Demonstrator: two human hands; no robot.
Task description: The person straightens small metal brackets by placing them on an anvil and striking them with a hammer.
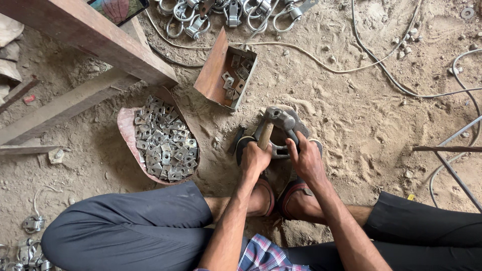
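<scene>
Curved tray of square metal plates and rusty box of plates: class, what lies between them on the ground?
In the head view, only bare sandy ground separates the curved tray from the rusty box.

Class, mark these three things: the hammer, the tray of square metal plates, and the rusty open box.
hammer point(279, 119), head view, on its metal head.
tray of square metal plates point(125, 125), head view, on its bare rim.
rusty open box point(213, 70), head view, on its raised flap.

The person wore dark grey trousers point(130, 231), the cloth smooth with soft folds at the knees. A shirt of blue, red and white plaid point(263, 256) showed just below the forearms. Both forearms were bare, with no sleeves, watch or rings in sight. On the feet, close beneath the fingers, were dark sandals point(286, 193) with reddish edges.
</scene>
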